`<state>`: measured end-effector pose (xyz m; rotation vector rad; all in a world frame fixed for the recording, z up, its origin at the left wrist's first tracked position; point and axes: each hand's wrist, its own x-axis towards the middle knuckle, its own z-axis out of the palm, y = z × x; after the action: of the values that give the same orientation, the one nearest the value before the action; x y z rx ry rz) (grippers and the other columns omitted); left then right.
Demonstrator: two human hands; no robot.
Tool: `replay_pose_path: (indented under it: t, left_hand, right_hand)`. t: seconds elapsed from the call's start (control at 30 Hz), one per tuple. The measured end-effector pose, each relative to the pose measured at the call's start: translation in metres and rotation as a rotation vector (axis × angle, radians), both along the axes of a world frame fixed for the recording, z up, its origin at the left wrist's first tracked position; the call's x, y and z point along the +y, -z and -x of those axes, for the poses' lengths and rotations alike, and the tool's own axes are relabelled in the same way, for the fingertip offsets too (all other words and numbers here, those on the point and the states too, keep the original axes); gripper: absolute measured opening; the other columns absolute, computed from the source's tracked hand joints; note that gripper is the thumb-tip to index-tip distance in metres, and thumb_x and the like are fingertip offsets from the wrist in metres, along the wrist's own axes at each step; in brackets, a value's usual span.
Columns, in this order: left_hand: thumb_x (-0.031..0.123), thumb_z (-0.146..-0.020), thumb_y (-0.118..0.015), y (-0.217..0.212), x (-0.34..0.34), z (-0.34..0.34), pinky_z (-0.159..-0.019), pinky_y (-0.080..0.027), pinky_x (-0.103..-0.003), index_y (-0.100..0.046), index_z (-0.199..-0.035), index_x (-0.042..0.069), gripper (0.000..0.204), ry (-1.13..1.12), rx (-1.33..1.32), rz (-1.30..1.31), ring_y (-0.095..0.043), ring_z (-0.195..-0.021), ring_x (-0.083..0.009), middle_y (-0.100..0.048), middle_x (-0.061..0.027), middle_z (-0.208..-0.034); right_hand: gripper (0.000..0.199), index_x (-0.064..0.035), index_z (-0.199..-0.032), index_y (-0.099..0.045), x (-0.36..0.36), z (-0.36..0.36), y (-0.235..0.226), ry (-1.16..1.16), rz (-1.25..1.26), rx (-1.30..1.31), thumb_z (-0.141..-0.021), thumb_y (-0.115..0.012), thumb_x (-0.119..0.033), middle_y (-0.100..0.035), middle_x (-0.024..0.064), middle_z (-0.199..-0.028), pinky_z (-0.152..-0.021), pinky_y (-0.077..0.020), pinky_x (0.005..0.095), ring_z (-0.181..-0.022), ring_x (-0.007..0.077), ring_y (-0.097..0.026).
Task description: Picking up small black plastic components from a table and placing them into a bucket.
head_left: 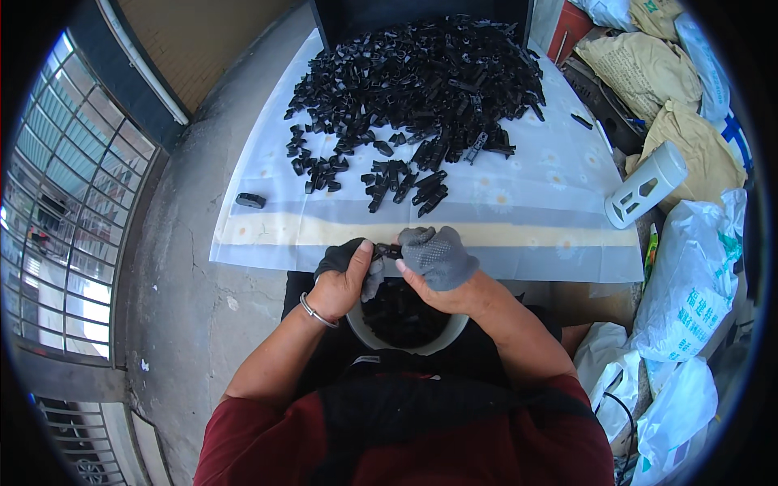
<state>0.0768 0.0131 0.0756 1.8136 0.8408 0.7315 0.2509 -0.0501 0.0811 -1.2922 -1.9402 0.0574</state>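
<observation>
Both my hands, in grey gloves that leave the thumbs bare, meet at the table's near edge. My left hand (pixel 350 271) and my right hand (pixel 438 263) are closed on a small black plastic part (pixel 391 251) between them; whether it is one piece or two joined I cannot tell. Below them, a white bucket (pixel 458 328) in front of my lap holds many black parts (pixel 405 312). Ahead on the table lies a big heap of black plastic parts (pixel 421 81), with smaller clusters (pixel 397 182) spread on its near side.
A flowered cloth (pixel 519 182) covers the table. One black piece (pixel 250 200) lies near its left edge, another (pixel 581 121) at the right. A white slotted cylinder (pixel 647 186) stands at the right edge. Filled sacks (pixel 689 279) crowd the right side; a barred gate (pixel 77 194) is at left.
</observation>
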Motion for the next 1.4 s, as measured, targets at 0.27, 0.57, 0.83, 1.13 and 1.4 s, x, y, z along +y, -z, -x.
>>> replay_pose_path:
  t: [0.27, 0.57, 0.83, 1.13, 1.4]
  left_hand:
    - [0.031, -0.093, -0.04, -0.009, 0.016, 0.007, -0.051, -0.036, -0.03, -0.053, -0.073, 0.0, 0.039, 0.164, 0.019, 0.097, -0.037, -0.052, -0.016, -0.045, -0.0068, -0.055]
    - [0.024, -0.093, -0.038, -0.009, 0.001, -0.002, -0.052, -0.038, -0.036, -0.051, -0.069, -0.001, 0.037, -0.102, 0.055, -0.186, -0.045, -0.05, -0.0287, -0.048, -0.0153, -0.056]
    - [0.02, -0.092, -0.038, -0.008, -0.001, -0.004, -0.053, -0.039, -0.041, -0.051, -0.067, 0.0, 0.035, -0.032, 0.134, -0.282, -0.05, -0.056, -0.0373, -0.053, -0.019, -0.06]
    - [0.029, -0.087, -0.046, -0.018, 0.06, 0.022, -0.066, -0.045, -0.04, -0.06, -0.084, 0.002, 0.03, -0.143, 0.575, -0.675, -0.058, -0.074, -0.0332, -0.059, -0.018, -0.08]
    - [0.014, -0.075, -0.053, 0.023, 0.123, 0.007, -0.07, -0.049, -0.037, -0.059, -0.102, 0.008, 0.028, -0.261, 0.771, -0.81, -0.059, -0.08, -0.0287, -0.059, -0.0126, -0.088]
  right_hand:
    - [0.023, -0.0082, -0.098, -0.061, -0.007, -0.004, -0.017, 0.007, 0.203, -0.136, -0.08, -0.061, -0.022, -0.061, 0.0089, -0.084, -0.067, -0.0426, 0.0354, -0.077, 0.0264, -0.056]
    - [0.013, -0.0121, -0.083, -0.062, -0.012, 0.007, -0.012, 0.024, -0.003, -0.353, -0.073, -0.058, -0.019, -0.059, 0.004, -0.079, -0.061, -0.0427, 0.0371, -0.071, 0.0234, -0.056]
    - [0.012, -0.014, -0.08, -0.06, -0.005, 0.017, -0.001, 0.05, -0.17, -0.283, -0.069, -0.056, -0.016, -0.057, 0.0034, -0.081, -0.061, -0.0428, 0.0378, -0.074, 0.0211, -0.056]
    - [0.018, -0.0064, -0.084, -0.061, 0.022, 0.011, 0.003, 0.077, 0.088, -0.181, -0.079, -0.054, -0.022, -0.061, 0.0103, -0.08, -0.066, -0.0456, 0.0399, -0.08, 0.027, -0.058]
    - [0.022, -0.0075, -0.094, -0.062, 0.064, 0.013, -0.005, 0.175, 0.244, -0.415, -0.077, -0.055, -0.02, -0.062, 0.01, -0.083, -0.072, -0.0457, 0.04, -0.082, 0.0284, -0.057]
